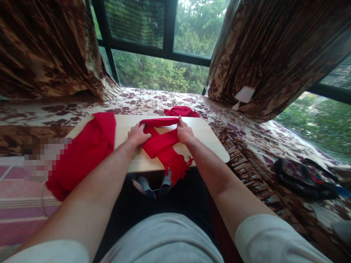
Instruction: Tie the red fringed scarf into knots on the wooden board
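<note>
Looking through the head view from way over here, I've got the red scarf (161,143) around the middle of the table (210,144), its fringe (177,168) spilling over the near edge. Left hand (139,134) has its fingers curled onto the scarf's left bend; right hand (185,132) looks to be pinching the right side, though some fingertips are hidden, so I can't say how firmly. Two bands run between them with a gap in the middle. Handling guess: light, soft, floppy, nothing to break, maybe a bit snaggy at the fringe. I'd grab it by the folded edges instead. More red cloth (94,146) drapes off the table's left side, and another red bundle (182,111) sits just past its far edge. Brands, labels, writing? Nothing I can read anywhere.
</note>
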Motion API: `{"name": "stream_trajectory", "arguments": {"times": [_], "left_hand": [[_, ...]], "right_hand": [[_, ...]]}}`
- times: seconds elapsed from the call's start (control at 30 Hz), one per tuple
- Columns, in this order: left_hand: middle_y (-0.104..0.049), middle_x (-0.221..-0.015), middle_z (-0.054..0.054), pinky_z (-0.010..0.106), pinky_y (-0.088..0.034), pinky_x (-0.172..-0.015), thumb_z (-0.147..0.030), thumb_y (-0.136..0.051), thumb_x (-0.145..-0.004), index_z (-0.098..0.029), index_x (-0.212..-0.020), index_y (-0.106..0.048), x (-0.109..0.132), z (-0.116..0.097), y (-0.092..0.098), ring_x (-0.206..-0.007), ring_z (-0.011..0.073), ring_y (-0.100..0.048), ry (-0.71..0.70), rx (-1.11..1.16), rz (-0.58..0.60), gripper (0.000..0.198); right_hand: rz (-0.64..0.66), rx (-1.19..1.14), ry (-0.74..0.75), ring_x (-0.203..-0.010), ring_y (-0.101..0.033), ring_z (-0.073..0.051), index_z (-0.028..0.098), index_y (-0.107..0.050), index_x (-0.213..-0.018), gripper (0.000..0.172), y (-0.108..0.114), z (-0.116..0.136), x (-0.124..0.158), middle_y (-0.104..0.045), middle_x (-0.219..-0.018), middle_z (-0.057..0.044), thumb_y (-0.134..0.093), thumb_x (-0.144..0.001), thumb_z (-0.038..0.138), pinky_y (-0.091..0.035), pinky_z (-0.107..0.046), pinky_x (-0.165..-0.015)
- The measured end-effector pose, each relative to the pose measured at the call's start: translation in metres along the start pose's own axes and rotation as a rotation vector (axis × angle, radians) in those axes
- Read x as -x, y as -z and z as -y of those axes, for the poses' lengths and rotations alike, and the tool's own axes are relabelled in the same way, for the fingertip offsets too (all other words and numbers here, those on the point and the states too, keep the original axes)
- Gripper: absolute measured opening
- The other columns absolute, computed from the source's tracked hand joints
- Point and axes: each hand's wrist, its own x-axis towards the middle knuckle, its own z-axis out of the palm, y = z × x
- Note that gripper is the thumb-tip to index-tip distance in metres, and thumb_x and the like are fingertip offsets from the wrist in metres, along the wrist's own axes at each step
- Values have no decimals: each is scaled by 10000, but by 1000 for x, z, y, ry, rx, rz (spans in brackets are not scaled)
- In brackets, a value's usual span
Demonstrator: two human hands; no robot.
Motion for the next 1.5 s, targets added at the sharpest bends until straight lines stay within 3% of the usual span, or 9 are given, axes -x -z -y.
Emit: {"name": "stream_trajectory", "arguments": {"times": [0.1, 0.2, 0.57, 0.77, 0.9, 1.13, 1.27, 1.4, 1.5], "left_hand": [[-480, -1495, 149, 551, -417, -1061, -519, -525, -790, -206, -1360, -584, 0, -2, -1, -1314, 418, -457, 13, -52, 37, 653], [-511, -1458, 166, 544, -426, -1047, -528, -505, -800, -190, -1279, -639, -1, -2, -1, -1301, 417, -467, 21, -70, 46, 602], [-497, -1483, 140, 556, -410, -1057, -523, -499, -812, -215, -1235, -671, 1, 0, -5, -1314, 414, -447, 5, -63, 9, 551], [-555, -1411, 129, 536, -425, -1041, -510, -521, -814, -240, -1195, -685, 2, 1, -5, -1268, 398, -486, -3, -54, -12, 494], [-587, -1364, 115, 521, -434, -1029, -529, -481, -849, -267, -1182, -694, 4, 1, -4, -1244, 381, -506, -10, -52, -38, 474], [-652, -1207, 149, 438, -445, -1044, -454, -493, -848, -191, -1229, -674, 5, 7, -5, -1168, 334, -569, -35, -16, -110, 497], [-637, -1238, 130, 358, -467, -1024, -401, -527, -822, -177, -1279, -639, 5, 9, -4, -1158, 292, -593, -58, 70, -93, 521], [-628, -1278, 106, 322, -452, -1048, -397, -574, -795, -181, -1355, -593, 7, 8, 0, -1213, 277, -576, -58, 115, -70, 600], [-625, -1312, 103, 312, -441, -1073, -355, -598, -771, -164, -1396, -570, 10, 7, 2, -1231, 271, -572, -68, 154, -84, 654]], "right_hand": [[109, 8, 50, -1478, -268, -314, 276, -641, -1338, 524, 1, -3, -1, -273, -1657, 36, -455, -880, 104, -408, -502, -1101], [97, -3, 89, -1476, -289, -309, 292, -740, -1171, 433, 2, -7, 2, -328, -1629, 81, -472, -876, 123, -411, -478, -1111], [117, -8, -110, -1481, -267, -379, 176, -694, -1272, 472, -4, -13, 4, -216, -1675, -32, -482, -850, 167, -438, -538, -1072], [4, -72, -86, -1420, -365, -362, 228, -729, -1222, 416, 10, -25, 4, -525, -1493, -83, -538, -853, 252, -362, -524, -1127], [-169, -90, 89, -1280, -518, -297, 176, -767, -1109, 347, 21, -7, 8, -667, -1288, -127, -514, -874, 207, -396, -408, -1092], [47, -254, 386, -1141, -648, -225, 212, -704, -1232, 363, 22, 42, 9, -718, -1227, -70, -444, -982, 253, -454, -306, -990], [29, -281, 493, -1163, -631, -214, 208, -692, -1221, 335, 22, 66, 9, -698, -1244, -78, -465, -976, 236, -453, -309, -994], [34, -255, 527, -1125, -632, -210, 201, -701, -1132, 277, 22, 86, 9, -693, -1192, -84, -476, -983, 264, -458, -309, -980], [56, -212, 432, -1090, -642, -233, 177, -689, -1075, 294, 17, 90, 6, -695, -1144, -114, -438, -1009, 316, -472, -329, -957]]}}
